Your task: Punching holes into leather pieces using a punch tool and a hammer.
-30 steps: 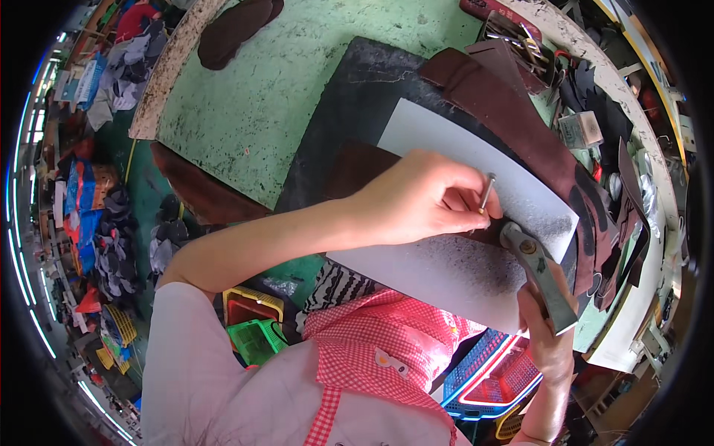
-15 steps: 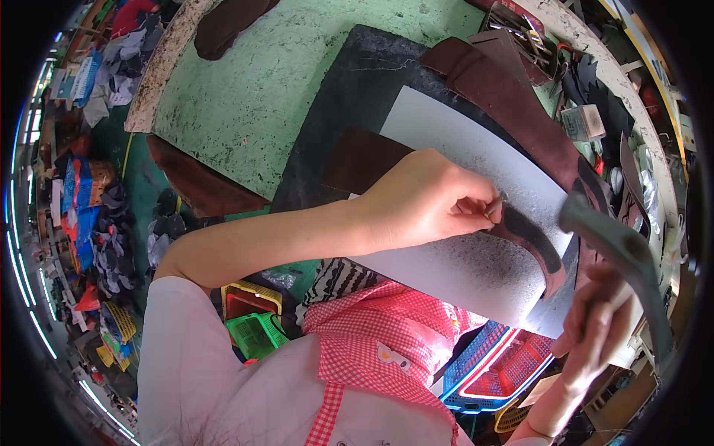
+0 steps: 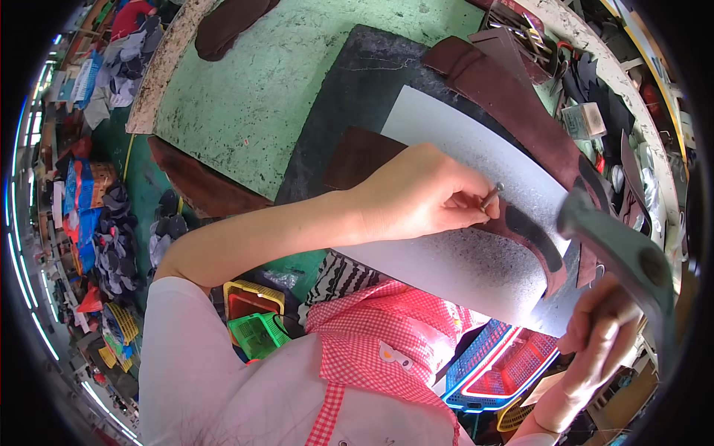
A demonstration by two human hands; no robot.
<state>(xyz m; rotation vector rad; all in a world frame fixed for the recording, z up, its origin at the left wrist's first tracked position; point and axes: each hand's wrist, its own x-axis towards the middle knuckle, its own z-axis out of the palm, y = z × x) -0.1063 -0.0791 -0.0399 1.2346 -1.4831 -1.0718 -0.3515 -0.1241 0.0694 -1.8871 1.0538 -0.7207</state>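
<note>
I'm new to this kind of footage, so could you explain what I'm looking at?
There's no machine: these are a person's two bare hands, seen from above by a wide fisheye camera on that person's head, so straight edges look bent. The left hand pinches a small metal rod above a brown leather-like piece. The right hand grips a gray hammer-like tool. The piece lies on a pale sheet, over a dark board on a green table.

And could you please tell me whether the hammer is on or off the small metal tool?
Off: pale sheet shows between the hammer and the small metal tool pinched in the left hand.
</note>
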